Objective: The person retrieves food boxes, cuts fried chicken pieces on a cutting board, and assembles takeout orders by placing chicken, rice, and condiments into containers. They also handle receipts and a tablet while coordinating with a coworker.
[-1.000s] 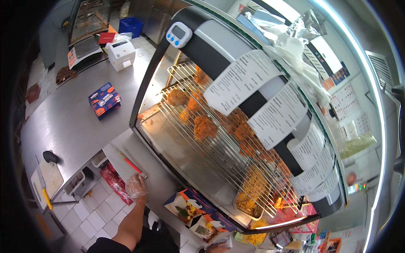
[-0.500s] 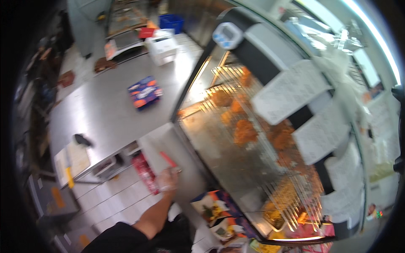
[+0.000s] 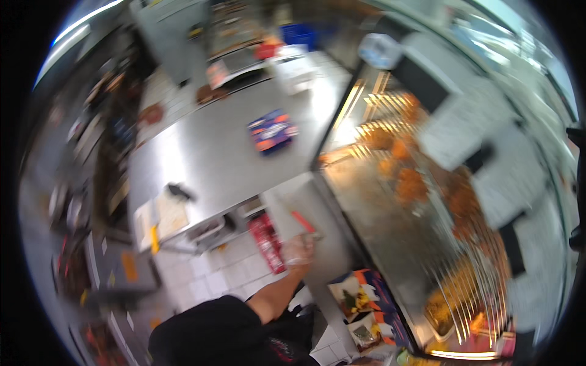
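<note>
My left hand, in a clear thin glove, is low over the grey side counter. Its fingers are curled, blurred, at the lower end of a thin red stick-shaped thing; its exact kind is too smeared to tell. Just left of the hand is a red package, below the counter's edge. Right of my forearm stand open boxes of food, with dark blue and orange flaps. My right hand is out of view.
A glass heated cabinet with fried pieces on racks fills the right. On the steel table lie a blue and orange box and a board with a yellow-handled knife. A white machine stands at the back.
The whole scene has shifted right as my head turned left. My left hand stays beside the red stick-shaped thing on the side counter, with little change in its pose.
</note>
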Available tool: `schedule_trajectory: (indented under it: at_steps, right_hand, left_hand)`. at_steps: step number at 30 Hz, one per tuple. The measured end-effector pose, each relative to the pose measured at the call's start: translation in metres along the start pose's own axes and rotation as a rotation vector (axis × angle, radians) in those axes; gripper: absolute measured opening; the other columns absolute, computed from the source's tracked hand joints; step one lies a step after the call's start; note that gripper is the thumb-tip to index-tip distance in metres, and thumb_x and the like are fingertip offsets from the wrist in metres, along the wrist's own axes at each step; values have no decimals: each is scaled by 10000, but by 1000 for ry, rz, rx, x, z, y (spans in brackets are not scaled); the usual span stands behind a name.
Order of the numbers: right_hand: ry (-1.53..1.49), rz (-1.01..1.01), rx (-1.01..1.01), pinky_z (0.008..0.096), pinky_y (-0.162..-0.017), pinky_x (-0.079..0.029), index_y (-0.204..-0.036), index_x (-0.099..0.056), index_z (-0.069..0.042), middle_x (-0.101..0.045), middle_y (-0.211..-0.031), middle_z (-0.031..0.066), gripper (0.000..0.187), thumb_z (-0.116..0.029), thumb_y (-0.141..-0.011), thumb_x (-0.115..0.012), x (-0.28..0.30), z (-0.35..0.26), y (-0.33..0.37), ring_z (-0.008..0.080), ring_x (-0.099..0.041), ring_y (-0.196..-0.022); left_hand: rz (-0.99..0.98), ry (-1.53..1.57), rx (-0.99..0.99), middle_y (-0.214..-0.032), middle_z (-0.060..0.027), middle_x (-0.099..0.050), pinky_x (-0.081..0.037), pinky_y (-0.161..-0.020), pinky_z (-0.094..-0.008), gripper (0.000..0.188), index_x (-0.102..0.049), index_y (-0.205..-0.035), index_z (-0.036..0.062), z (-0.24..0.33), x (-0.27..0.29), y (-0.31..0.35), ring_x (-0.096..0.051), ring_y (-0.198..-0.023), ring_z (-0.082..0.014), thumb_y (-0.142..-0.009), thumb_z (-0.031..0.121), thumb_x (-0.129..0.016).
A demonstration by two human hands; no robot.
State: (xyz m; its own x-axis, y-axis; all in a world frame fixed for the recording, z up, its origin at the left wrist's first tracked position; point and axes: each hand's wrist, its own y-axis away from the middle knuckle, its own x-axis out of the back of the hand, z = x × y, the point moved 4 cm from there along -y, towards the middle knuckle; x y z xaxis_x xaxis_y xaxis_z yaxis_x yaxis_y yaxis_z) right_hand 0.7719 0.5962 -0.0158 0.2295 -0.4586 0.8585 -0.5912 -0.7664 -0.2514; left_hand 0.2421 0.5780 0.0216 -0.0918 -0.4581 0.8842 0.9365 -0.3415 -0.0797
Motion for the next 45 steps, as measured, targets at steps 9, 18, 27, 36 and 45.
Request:
schedule_trajectory:
  at_steps: [9,18,27,36,45]
  right_hand:
    - [80,258,-319,518,-848,-479,-1192,-587,69,-654,-1041,280,466,-347,-984,-577,9,72,25,449,-614,-967]
    - [17,320,-359,504,-748,-467,-1016,-592,-48,-624,-875,186,281,-321,-952,-614,46,48,16,382,-608,-845]
    - [20,303,-245,461,-791,-490,-1082,-606,-29,-653,-953,154,287,-287,-958,-618,35,57,23,340,-616,-900]
    - [12,300,-276,468,-754,-469,-1071,-609,-31,-632,-891,153,266,-276,-968,-611,39,54,18,338,-604,-870]
    - [32,329,-261,470,-736,-469,-1074,-591,-23,-608,-857,170,283,-288,-975,-607,35,55,20,363,-595,-817]
  left_hand:
    - [169,-104,-387,-1234,-231,-652,-549,-832,-446,413,-614,-1274,31,-29,-51,10,-657,-1055,-383,-1053,344,-461]
    - [201,-738,-837,-1363,-308,-514,-481,-893,-637,641,-453,-1425,-64,36,-33,36,-572,-1192,-407,-954,359,-553]
    - [-2,-214,-394,-1247,-221,-635,-535,-857,-499,476,-583,-1312,7,-3,-24,31,-648,-1090,-368,-1013,369,-504]
    - [179,-112,-448,-1296,-170,-610,-531,-902,-430,521,-566,-1333,45,-21,-39,14,-645,-1101,-303,-998,443,-554]
    - [325,-9,-501,-1359,-185,-535,-502,-950,-436,508,-492,-1381,28,-36,-60,-4,-605,-1130,-325,-1027,392,-522]
